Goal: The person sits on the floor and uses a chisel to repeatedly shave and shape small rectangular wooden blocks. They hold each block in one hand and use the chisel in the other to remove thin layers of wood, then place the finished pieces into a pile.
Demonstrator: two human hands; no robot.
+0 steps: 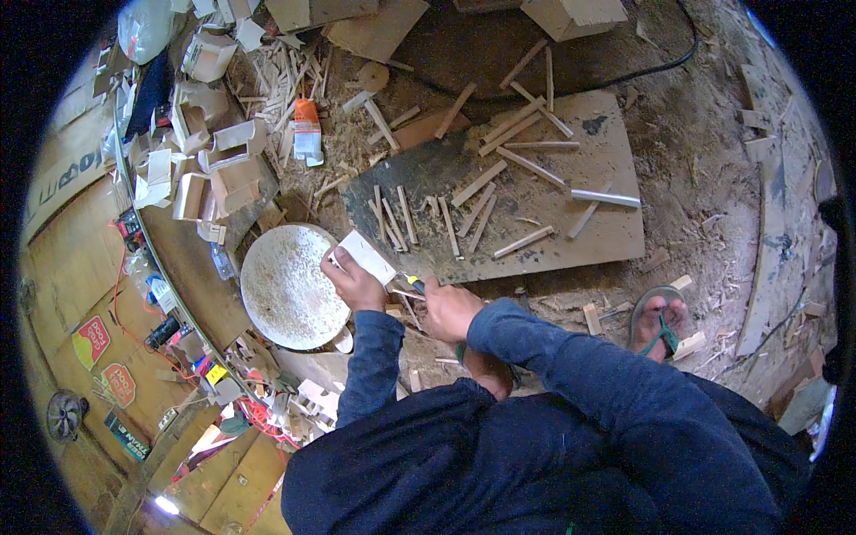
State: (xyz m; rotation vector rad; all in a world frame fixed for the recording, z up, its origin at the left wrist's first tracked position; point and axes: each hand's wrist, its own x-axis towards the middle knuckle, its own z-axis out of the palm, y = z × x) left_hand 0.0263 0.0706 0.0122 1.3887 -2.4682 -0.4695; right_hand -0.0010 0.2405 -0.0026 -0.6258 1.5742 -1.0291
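My left hand (357, 283) is closed around a small white rectangular piece (366, 253), held over the right rim of a round, pale, speckled disc (290, 290). In my right hand (450, 310) is a hand tool with a yellow-and-black handle (415, 284). Its thin front end points at the lower right corner of the white piece; whether the two touch, I cannot tell. My right fingers are wrapped around the handle, and the exact kind of tool does not show.
Beyond my hands a large flat board (588, 241) lies on the dusty ground, with several wooden sticks (526, 242) scattered over it. An orange-and-white packet (307, 132) lies near cut cardboard boxes (236, 165). My sandalled foot (658, 323) is at the right. A black cable (660, 68) curves across the back.
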